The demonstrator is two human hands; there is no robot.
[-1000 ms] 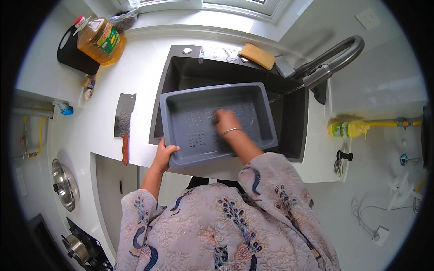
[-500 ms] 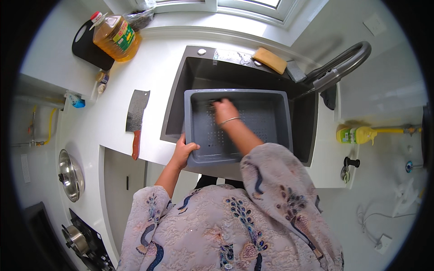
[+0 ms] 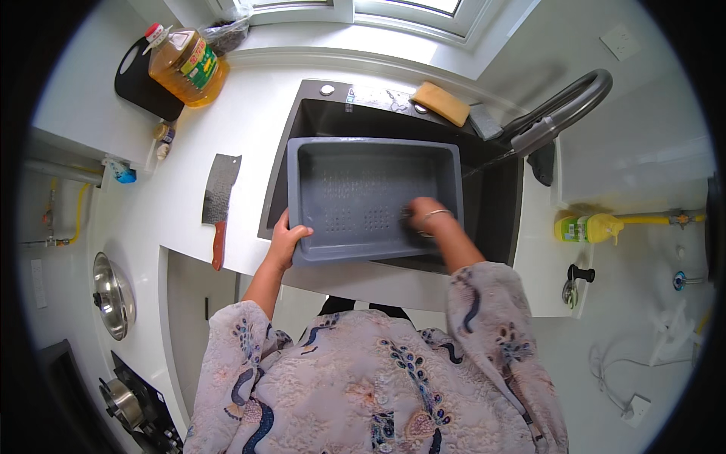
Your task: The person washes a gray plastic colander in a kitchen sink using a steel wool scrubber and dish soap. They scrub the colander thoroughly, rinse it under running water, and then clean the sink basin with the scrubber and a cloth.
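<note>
A grey rectangular basin (image 3: 378, 178) with a perforated bottom rests over the dark sink (image 3: 499, 219). My left hand (image 3: 287, 240) grips its near left corner, thumb over the rim and fingers outside. Inside, near the right end, my right hand (image 3: 429, 215) is closed and pressed to the bottom. Under its fingers shows a small dark thing (image 3: 407, 217), too blurred and covered to name. From the grey faucet (image 3: 541, 136) a thin stream of water slants toward the basin's right rim.
Left of the sink lies a cleaver (image 3: 220, 189) with a wooden handle. An oil jug (image 3: 189, 68) and a black board (image 3: 142, 79) stand at the back left. Behind the basin sit a yellow sponge (image 3: 441, 104) and a grey one (image 3: 485, 122). A metal lid (image 3: 112, 295) is at left.
My right hand has swept from the basin's left part to its near right end. The basin is shifted slightly left, with my left hand still on its corner.
</note>
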